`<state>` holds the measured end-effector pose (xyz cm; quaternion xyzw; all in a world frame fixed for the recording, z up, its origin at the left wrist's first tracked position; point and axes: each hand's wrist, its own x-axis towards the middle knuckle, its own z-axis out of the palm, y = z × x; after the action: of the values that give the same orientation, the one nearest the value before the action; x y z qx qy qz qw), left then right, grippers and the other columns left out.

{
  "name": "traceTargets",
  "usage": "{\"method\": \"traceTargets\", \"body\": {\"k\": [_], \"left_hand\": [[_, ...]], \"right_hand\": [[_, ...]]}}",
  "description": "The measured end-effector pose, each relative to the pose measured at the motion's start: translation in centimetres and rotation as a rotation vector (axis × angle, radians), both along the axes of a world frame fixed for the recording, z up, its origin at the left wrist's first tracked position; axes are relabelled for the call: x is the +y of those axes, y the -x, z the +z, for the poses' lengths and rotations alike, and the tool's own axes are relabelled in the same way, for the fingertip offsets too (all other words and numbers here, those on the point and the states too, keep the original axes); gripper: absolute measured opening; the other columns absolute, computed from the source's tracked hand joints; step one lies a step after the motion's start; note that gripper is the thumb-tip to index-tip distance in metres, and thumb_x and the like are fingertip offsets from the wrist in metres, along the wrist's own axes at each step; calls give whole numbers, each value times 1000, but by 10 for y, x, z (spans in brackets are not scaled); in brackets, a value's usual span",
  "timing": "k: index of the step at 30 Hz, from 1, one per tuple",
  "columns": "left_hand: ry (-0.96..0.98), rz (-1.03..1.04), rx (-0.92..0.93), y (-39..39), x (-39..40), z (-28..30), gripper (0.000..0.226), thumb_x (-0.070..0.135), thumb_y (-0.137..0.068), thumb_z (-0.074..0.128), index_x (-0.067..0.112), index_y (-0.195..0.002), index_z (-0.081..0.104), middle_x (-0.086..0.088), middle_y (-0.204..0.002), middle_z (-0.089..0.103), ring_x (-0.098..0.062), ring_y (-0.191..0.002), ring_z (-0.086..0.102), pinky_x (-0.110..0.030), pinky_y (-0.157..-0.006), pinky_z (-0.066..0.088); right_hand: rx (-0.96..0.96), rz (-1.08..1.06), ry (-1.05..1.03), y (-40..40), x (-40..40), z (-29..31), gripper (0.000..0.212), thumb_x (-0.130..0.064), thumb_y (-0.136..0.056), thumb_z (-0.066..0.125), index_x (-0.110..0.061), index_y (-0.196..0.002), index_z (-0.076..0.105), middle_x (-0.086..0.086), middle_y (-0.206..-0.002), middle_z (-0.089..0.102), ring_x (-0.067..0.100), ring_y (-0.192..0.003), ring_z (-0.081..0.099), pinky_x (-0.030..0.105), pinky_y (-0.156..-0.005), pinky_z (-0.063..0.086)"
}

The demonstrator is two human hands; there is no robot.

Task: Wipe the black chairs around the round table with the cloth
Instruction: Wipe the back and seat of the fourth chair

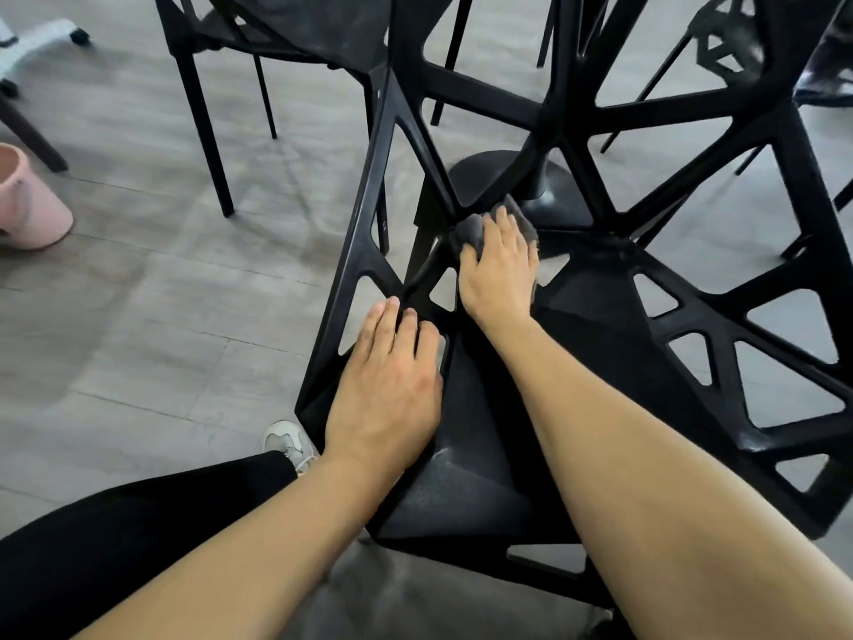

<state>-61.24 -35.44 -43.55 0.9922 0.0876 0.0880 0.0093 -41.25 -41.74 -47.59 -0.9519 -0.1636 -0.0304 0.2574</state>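
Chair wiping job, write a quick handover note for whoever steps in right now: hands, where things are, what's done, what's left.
Right hand: presses the grey cloth onto a strut junction of the near black chair, fingers curled over the cloth.
Left hand: flat on the chair's left edge, steadying it, holding nothing.
Around: another black chair stands beyond on the left; the table base shows through the chair's lattice. A pink bin sits on the floor at far left.
Done: cannot tell which parts are already wiped.
Left: finish this chair's lattice, then the other chairs.

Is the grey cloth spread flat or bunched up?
Bunched up: the cloth shows crumpled folds under the right hand, pressed on the black chair.
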Motion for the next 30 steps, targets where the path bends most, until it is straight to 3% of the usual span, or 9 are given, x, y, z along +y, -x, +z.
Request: {"method": "traceTargets", "body": {"k": [3, 5, 11, 13, 18, 22, 26, 28, 30], "left_hand": [[-23, 42, -11, -1, 1, -1, 42, 14, -98, 39, -3, -135, 51, -24, -143, 52, -38, -144, 36, -47, -123, 21], [-27, 57, -22, -2, -1, 0, 45, 10, -96, 34, -4, -137, 49, -25, -145, 49, -39, -143, 37, -47, -123, 22], [6, 57, -17, -1, -2, 3, 42, 4, -95, 44, -2, -137, 47, -23, -139, 52, -39, -143, 35, -47, -123, 20], [27, 45, -11, 0, -2, 3, 41, 4, -93, 46, -1, -134, 48, -24, -136, 53, -40, -142, 35, -49, -122, 20], [79, 18, -56, 5, 3, 6, 41, 4, -88, 48, 1, -129, 54, -23, -131, 56, -42, -135, 40, -53, -116, 27], [140, -15, -97, 20, 4, 11, 41, 8, -87, 43, 1, -126, 55, -24, -127, 57, -46, -126, 45, -55, -107, 37], [211, -27, -122, 32, 3, 16, 38, 3, -90, 45, 1, -126, 55, -23, -127, 57, -45, -119, 47, -53, -103, 39], [128, -72, -124, 36, 4, 11, 37, 10, -92, 40, 2, -123, 57, -22, -122, 60, -44, -116, 51, -52, -104, 38], [47, -87, -88, 37, 4, 5, 38, 18, -95, 34, -1, -117, 58, -24, -115, 63, -43, -112, 54, -53, -106, 37]], "right_hand": [[-39, 180, -18, 21, -7, 2, 57, -30, -95, 42, -15, -150, 44, 5, -161, 35, 20, -150, 27, 42, -124, 14], [-27, 312, -13, 39, -24, 6, 61, -33, -90, 40, -17, -149, 47, 3, -159, 39, 19, -147, 33, 41, -123, 18], [-19, 400, 125, 110, -93, 10, 58, -34, -88, 51, -19, -144, 53, 2, -154, 46, 18, -143, 39, 42, -120, 26], [-16, 300, 208, 112, -139, 14, 56, -35, -92, 52, -23, -146, 49, 0, -157, 43, 17, -145, 36, 42, -122, 24], [-35, -230, 247, 118, -238, 22, 54, -34, -93, 51, -21, -145, 50, 3, -155, 43, 22, -145, 35, 46, -125, 12], [-143, -243, 94, 191, -189, 16, 53, -32, -85, 53, -15, -135, 61, 7, -142, 58, 25, -134, 49, 50, -121, 22], [-204, 97, -76, 292, -102, 8, 59, -30, -81, 56, -14, -137, 59, 7, -145, 54, 25, -135, 47, 53, -120, 22], [-234, 255, -73, 320, -80, 1, 58, -29, -84, 56, -15, -140, 57, 6, -148, 52, 24, -138, 46, 53, -119, 25], [-317, 280, -32, 314, -94, -10, 58, -29, -87, 57, -17, -143, 55, 4, -149, 51, 22, -139, 45, 53, -119, 27]]}}
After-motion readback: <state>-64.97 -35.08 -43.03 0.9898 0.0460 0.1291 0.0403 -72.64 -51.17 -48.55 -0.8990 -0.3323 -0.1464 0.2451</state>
